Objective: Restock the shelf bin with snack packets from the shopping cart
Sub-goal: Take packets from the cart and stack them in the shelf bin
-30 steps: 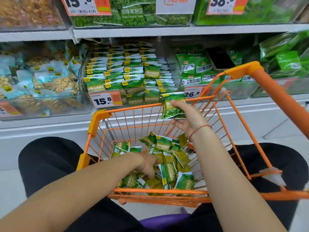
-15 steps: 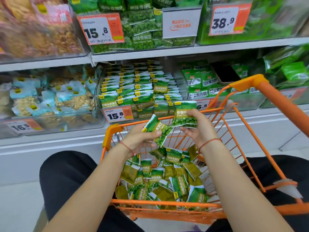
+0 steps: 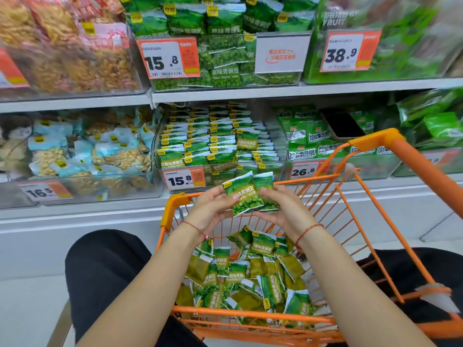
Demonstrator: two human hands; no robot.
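Single head cam, wide-angle, looks fwd and down, close over orange shopping cart (image 3: 295,315), facing shelf bins (image 3: 220,169) nearby

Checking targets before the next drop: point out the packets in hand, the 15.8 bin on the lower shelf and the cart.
packets in hand (image 3: 246,196), head view, front packet's printed face
15.8 bin (image 3: 220,171), head view, clear front wall
cart (image 3: 253,313), head view, near top rail

White shelves (image 3: 325,90), pale floor (image 3: 30,304), price tags (image 3: 171,57)

Left hand (image 3: 213,209) up from cart (image 3: 253,315), brought packet (image 3: 241,194) against right hand's (image 3: 280,211) packet (image 3: 266,194); both now overlapped above cart rim.
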